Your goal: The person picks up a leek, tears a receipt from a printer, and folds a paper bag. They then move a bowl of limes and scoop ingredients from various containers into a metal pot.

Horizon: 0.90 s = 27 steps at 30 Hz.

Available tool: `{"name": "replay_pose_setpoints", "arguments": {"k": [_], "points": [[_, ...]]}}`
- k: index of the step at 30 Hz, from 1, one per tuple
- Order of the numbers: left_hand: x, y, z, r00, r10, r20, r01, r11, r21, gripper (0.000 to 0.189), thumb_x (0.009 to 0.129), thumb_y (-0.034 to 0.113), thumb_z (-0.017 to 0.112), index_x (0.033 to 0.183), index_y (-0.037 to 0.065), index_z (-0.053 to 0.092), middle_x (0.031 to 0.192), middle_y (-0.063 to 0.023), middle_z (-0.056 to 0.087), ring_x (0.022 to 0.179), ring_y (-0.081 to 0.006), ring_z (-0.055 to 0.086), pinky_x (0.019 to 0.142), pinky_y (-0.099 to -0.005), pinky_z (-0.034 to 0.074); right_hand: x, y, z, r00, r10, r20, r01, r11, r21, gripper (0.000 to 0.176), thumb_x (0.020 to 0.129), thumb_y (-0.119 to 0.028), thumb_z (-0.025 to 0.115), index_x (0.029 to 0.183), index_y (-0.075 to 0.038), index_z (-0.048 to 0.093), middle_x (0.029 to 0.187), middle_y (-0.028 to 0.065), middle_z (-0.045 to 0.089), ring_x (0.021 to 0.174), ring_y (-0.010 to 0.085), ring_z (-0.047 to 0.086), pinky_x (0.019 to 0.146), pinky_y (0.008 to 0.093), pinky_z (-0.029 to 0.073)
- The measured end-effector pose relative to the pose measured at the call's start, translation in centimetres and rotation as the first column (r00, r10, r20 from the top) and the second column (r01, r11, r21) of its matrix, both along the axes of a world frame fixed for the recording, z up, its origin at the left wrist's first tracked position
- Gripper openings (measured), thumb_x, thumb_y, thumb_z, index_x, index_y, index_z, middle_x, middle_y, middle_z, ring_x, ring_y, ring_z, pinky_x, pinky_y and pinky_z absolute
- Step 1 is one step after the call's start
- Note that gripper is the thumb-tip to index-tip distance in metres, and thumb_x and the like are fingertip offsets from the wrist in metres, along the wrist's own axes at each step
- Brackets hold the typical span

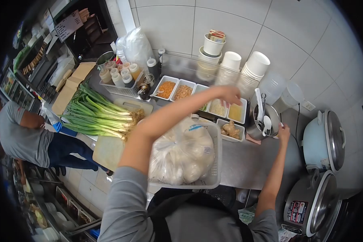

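My left hand (230, 95) hovers over the row of white ingredient trays, near the one with yellow liquid (235, 113). Its fingers droop, slightly apart, with nothing visible in them. At the right rim of a metal pot (255, 128), my right hand (284, 131) is closed on a thin dark utensil (281, 117) whose kind I cannot make out. White-handled utensils (266, 124) stand in that pot. Ginger (231, 130) lies in a white tray beside it. Below my left forearm is a white plastic basket (217, 155) with a clear bag of round white items (183, 155).
Leeks (99, 113) lie at the left by a cutting board (109, 153). Sauce bottles (127, 76) stand behind them. Paper cups (257, 64) are stacked at the wall. Two large cookers (324, 139) stand at the right. Another person (26, 129) is at the far left.
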State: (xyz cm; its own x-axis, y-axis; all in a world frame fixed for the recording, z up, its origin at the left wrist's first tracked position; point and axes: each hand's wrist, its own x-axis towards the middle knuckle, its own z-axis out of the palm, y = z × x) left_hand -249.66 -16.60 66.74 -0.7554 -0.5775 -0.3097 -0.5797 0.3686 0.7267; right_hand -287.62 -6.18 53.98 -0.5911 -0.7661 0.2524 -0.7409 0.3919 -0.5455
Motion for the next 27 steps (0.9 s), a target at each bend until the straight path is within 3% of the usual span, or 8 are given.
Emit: {"name": "replay_pose_setpoints", "arguments": {"k": [1,3,5,7,8,12,20,27], "points": [[4.0,0.7,1.6,0.996,0.03,-0.085,-0.028,0.999,0.023,0.051,0.082,0.04,0.059,0.112,-0.001,0.053,0.093,-0.0117,0.061,0.074,-0.0167,0.064,0.057,-0.028,0.053,-1.1,-0.7,-0.8,0.946,-0.077,-0.316,0.048,0.994,-0.099,0.039,0.082,-0.033,0.058,0.107,-0.003,0.058,0.088,0.013,0.059,0.076,0.0243,0.06,0.065,0.0358,0.048],[12.3,2.1,3.2,0.96,0.168,-0.223,-0.161,0.986,0.05,0.038,0.085,0.036,0.056,0.097,0.0,0.059,0.083,-0.0064,0.061,0.069,-0.0118,0.062,0.054,-0.0248,0.05,4.2,-0.7,5.6,0.969,-0.034,-0.244,-0.019,0.977,-0.213,0.037,0.082,-0.03,0.058,0.11,-0.006,0.056,0.1,0.0125,0.056,0.092,0.0267,0.056,0.078,0.0382,0.044],[21.4,1.6,1.8,0.97,0.194,-0.146,-0.225,0.945,-0.237,0.032,0.086,0.028,0.054,0.076,-0.001,0.061,0.061,-0.0018,0.058,0.058,-0.0086,0.056,0.051,-0.0231,0.049,8.5,-2.6,9.5,0.916,0.196,-0.351,-0.315,0.891,-0.326,0.028,0.082,-0.022,0.058,0.106,-0.006,0.058,0.097,0.0114,0.058,0.087,0.0254,0.058,0.074,0.0353,0.047],[29.4,2.4,-1.0,0.844,0.519,-0.135,-0.531,0.845,-0.065,0.023,0.081,0.021,0.058,0.073,0.001,0.064,0.06,-0.0056,0.059,0.053,-0.011,0.057,0.05,-0.0282,0.047,16.8,-4.8,12.8,0.868,0.442,-0.225,-0.495,0.794,-0.352,0.022,0.083,-0.016,0.057,0.102,-0.005,0.06,0.094,0.0118,0.059,0.083,0.0237,0.059,0.07,0.0324,0.048],[33.0,2.4,-3.4,0.833,0.553,-0.026,-0.541,0.804,-0.248,0.023,0.079,0.021,0.057,0.072,0.001,0.064,0.062,-0.0103,0.06,0.056,-0.0199,0.059,0.056,-0.0323,0.049,21.1,-6.2,13.2,0.817,0.572,-0.08,-0.556,0.741,-0.377,0.02,0.083,-0.015,0.057,0.099,-0.004,0.06,0.092,0.012,0.06,0.081,0.0226,0.059,0.066,0.0302,0.049],[39.1,2.3,-12.9,0.849,0.521,0.092,-0.412,0.76,-0.502,0.018,0.077,0.017,0.054,0.079,0.003,0.065,0.078,-0.0188,0.063,0.078,-0.0342,0.061,0.072,-0.0424,0.048,36.8,-12.5,11.6,0.289,0.863,-0.414,-0.956,0.28,-0.084,0.017,0.081,-0.01,0.054,0.092,0.001,0.061,0.093,0.0164,0.06,0.089,0.0328,0.056,0.08,0.0404,0.044],[34.4,1.6,-17.9,0.821,0.515,0.247,-0.204,0.669,-0.715,0.018,0.076,0.015,0.053,0.085,0.006,0.066,0.098,-0.0084,0.061,0.097,-0.0238,0.056,0.078,-0.0403,0.047,54.0,-23.4,2.9,-0.162,0.882,-0.442,-0.884,0.069,0.463,0.019,0.075,-0.01,0.049,0.084,-0.003,0.064,0.088,0.0137,0.063,0.09,0.0305,0.058,0.081,0.0395,0.044],[32.0,0.3,-18.5,0.739,0.554,0.384,-0.091,0.646,-0.757,0.018,0.081,0.016,0.051,0.084,0.012,0.069,0.094,-0.0059,0.063,0.092,-0.0207,0.059,0.073,-0.0365,0.048,59.3,-25.0,4.3,-0.044,0.989,-0.144,-0.51,0.102,0.854,0.031,0.075,-0.02,0.047,0.093,-0.003,0.066,0.099,0.0175,0.063,0.096,0.0311,0.059,0.083,0.0394,0.047]]}}
